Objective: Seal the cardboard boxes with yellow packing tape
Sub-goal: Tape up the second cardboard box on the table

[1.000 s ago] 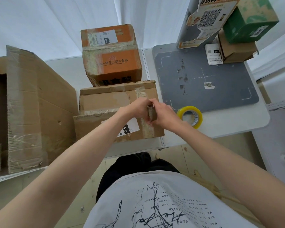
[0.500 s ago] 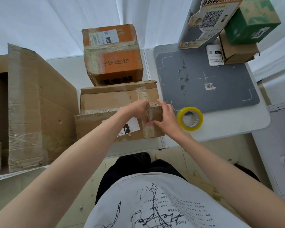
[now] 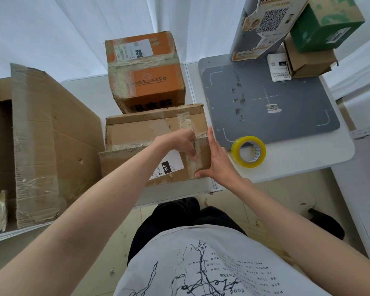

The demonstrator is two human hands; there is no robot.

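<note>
Cardboard is lying under both our hands: the left hand [image 3: 181,142] is pressing curled fingers onto the box [image 3: 137,133] top, the right hand [image 3: 217,161] is bracing its side, fingers straight. The tape [image 3: 248,151] is sitting just beside it.

Flat brown cardboard box [image 3: 137,133]: matt corrugated board with exposed fluting along its near flap edge, patches of glossy clear tape, and a smooth white paper label [image 3: 169,165]. Orange printed cardboard box [image 3: 145,71]: matt board banded with wrinkled, semi-gloss tape. Yellow packing-tape roll [image 3: 248,151]: glossy translucent plastic film. Dark grey mat [image 3: 265,103]: smooth and matt, with scuffed spots. White tabletop [image 3: 297,159]: smooth, low sheen. Large flattened cardboard sheet [image 3: 41,135]: rough, creased, partly taped.
</note>
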